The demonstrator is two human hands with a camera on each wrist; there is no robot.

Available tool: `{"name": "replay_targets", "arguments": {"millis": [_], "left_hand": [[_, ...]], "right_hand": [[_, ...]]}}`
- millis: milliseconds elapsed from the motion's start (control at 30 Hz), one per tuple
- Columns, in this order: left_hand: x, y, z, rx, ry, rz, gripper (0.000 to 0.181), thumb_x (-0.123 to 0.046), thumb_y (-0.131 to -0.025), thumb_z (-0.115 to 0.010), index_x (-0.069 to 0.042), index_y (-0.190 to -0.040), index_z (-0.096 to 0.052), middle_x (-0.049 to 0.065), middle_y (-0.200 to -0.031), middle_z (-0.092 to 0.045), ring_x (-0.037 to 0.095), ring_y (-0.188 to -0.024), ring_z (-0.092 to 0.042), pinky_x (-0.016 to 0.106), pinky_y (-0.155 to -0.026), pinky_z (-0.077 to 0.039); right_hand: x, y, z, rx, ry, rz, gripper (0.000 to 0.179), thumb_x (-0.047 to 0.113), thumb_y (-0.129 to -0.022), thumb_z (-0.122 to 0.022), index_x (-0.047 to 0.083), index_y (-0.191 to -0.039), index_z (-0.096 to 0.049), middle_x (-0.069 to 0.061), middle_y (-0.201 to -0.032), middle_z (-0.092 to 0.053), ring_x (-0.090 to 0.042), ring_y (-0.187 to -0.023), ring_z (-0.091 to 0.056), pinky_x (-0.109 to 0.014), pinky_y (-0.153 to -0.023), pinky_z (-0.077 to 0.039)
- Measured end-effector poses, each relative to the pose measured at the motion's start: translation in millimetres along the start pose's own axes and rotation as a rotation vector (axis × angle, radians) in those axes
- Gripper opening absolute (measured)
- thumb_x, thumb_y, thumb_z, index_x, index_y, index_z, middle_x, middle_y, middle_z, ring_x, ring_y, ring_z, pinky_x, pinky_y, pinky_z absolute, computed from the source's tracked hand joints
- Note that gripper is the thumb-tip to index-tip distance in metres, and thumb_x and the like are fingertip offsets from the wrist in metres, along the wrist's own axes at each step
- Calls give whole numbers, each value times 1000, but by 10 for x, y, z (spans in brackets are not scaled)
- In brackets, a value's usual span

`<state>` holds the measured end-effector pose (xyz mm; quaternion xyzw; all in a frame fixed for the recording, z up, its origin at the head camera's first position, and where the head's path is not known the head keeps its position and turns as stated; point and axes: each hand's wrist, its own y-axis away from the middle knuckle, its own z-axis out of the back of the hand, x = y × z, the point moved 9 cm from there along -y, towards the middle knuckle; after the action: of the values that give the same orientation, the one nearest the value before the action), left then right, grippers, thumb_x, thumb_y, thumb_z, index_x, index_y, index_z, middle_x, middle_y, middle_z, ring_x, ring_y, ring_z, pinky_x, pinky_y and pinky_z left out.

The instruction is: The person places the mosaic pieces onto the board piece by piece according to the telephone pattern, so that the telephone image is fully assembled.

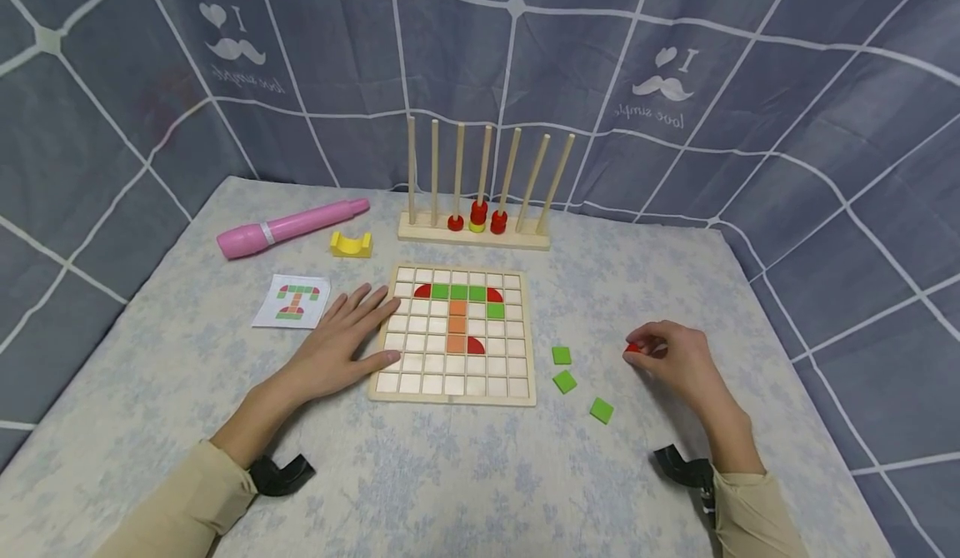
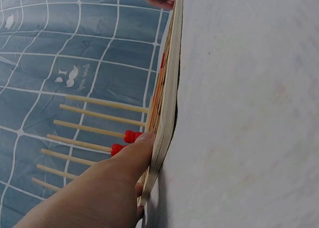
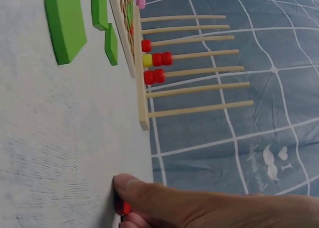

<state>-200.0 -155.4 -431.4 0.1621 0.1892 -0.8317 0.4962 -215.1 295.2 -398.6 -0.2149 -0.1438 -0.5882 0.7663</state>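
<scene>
Currently we count ten tiles (image 1: 457,325) set in the wooden grid board (image 1: 432,364), leaving unplaced three green square tiles (image 1: 565,381) beside it and the red tile (image 1: 633,347) our right hand (image 1: 678,360) pinches, our left hand (image 1: 335,347) spread at the board's left edge.

Soft, even light covers the grid board (image 1: 476,386). In the left wrist view, the tabletop (image 2: 249,113) beside it looks pale, blurred.
</scene>
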Motion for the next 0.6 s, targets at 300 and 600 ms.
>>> {"name": "replay_targets", "arguments": {"millis": [300,600], "left_hand": [[1,6,-9,6,-3,2,81,-46,-100,-69,-13,-166,-36,15,-174,-27,41,-163,-13,61,-132,-7],[-5,-6,-14,14,-1,9,81,-47,-99,-69,-13,-165,-36,15,-174,-27,41,-163,-13,61,-131,-7]], "right_hand": [[126,-52,-109,-33,-44,74,19,1,-80,-88,7,-96,-78,-2,-82,-71,-13,-74,-66,-29,-71,-62],[639,-330,-358,52,-29,263,18,6,-82,-86,9,-98,-78,-2,-88,-70,-16,-78,-67,-32,-69,-60]]}}
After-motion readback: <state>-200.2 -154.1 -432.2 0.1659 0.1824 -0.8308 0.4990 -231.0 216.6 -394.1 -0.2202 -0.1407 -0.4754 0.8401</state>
